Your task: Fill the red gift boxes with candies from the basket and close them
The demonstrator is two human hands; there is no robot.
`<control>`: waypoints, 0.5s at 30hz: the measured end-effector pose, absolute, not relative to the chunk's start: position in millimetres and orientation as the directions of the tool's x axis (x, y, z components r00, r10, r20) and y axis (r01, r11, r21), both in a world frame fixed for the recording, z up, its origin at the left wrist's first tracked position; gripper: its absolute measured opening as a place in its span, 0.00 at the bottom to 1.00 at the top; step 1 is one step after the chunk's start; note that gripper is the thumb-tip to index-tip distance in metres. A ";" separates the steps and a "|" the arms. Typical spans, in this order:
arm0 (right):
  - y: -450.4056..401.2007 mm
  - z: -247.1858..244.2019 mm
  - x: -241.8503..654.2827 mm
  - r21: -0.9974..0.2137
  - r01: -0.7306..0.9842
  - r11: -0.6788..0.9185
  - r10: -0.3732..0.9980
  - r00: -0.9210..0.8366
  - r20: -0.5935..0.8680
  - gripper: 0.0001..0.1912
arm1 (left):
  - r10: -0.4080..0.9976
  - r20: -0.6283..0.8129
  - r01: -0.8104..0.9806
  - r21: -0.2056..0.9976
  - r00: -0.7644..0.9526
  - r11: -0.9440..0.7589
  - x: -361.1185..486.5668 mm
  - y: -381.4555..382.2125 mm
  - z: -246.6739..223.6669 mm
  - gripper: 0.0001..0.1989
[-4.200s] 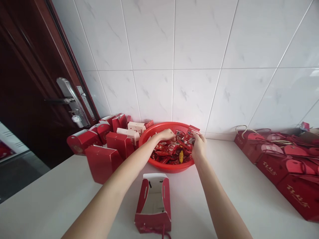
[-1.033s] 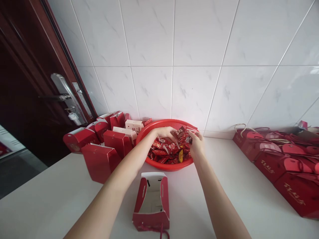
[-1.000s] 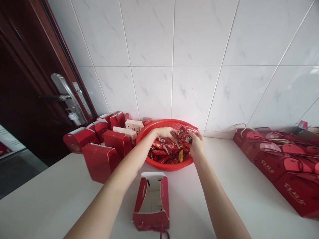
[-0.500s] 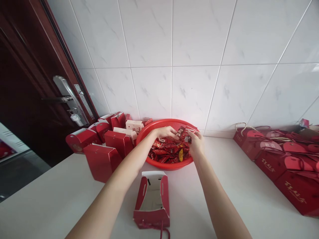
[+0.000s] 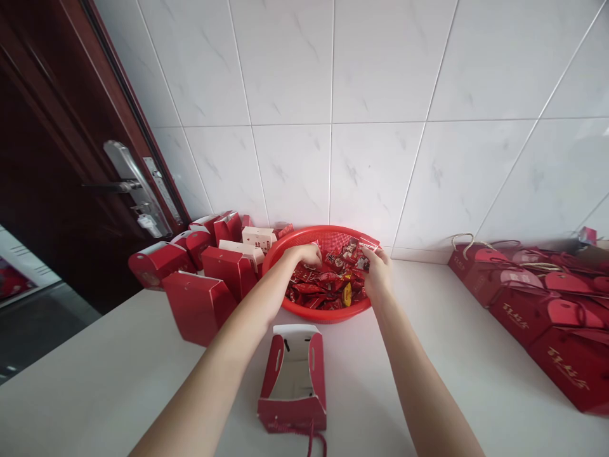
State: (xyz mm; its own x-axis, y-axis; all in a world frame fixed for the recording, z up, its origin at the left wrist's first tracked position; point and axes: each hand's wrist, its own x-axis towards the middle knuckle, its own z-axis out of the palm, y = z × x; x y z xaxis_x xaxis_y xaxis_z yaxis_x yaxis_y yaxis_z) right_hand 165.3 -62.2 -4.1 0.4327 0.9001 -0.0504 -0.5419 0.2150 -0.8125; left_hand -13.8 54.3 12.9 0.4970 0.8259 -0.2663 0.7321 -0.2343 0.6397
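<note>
Red-wrapped candies [image 5: 328, 287], heaped, in red basket [image 5: 328, 315]

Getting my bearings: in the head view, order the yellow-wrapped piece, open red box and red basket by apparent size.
1. Red basket, the widest
2. Open red box, though nearer the camera
3. Yellow-wrapped piece, by far the smallest

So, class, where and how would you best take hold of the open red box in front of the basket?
I'd pinch the open red box by its two slotted side panels, both at once, from above. They stand along either side of the opening, so both look reachable; the slack cord at the near end would likely give poor control.
</note>
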 end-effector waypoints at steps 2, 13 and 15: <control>-61.1 -5.1 166.3 -0.814 -0.541 0.209 0.899 0.434 -0.057 0.15 | 0.835 -0.288 0.769 0.599 0.469 -0.225 -14.8 55.4 10.6 0.10; -58.9 -7.5 167.6 -0.795 -0.556 0.243 0.907 0.421 -0.017 0.14 | 0.667 -0.437 0.760 0.569 0.603 -0.314 0.2 45.2 17.9 0.16; -59.9 -6.0 166.7 -0.791 -0.560 0.246 0.905 0.424 -0.019 0.13 | 0.635 -0.438 0.736 0.590 0.637 -0.332 0.6 44.7 19.5 0.14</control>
State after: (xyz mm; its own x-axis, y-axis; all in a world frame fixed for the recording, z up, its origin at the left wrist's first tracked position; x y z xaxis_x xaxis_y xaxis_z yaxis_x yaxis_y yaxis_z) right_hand 166.7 -59.9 -6.0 0.4244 0.9053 -0.0195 -0.5604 0.2457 -0.7909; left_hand 0.6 44.7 19.5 0.6371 0.6346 -0.4375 0.7358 -0.3317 0.5904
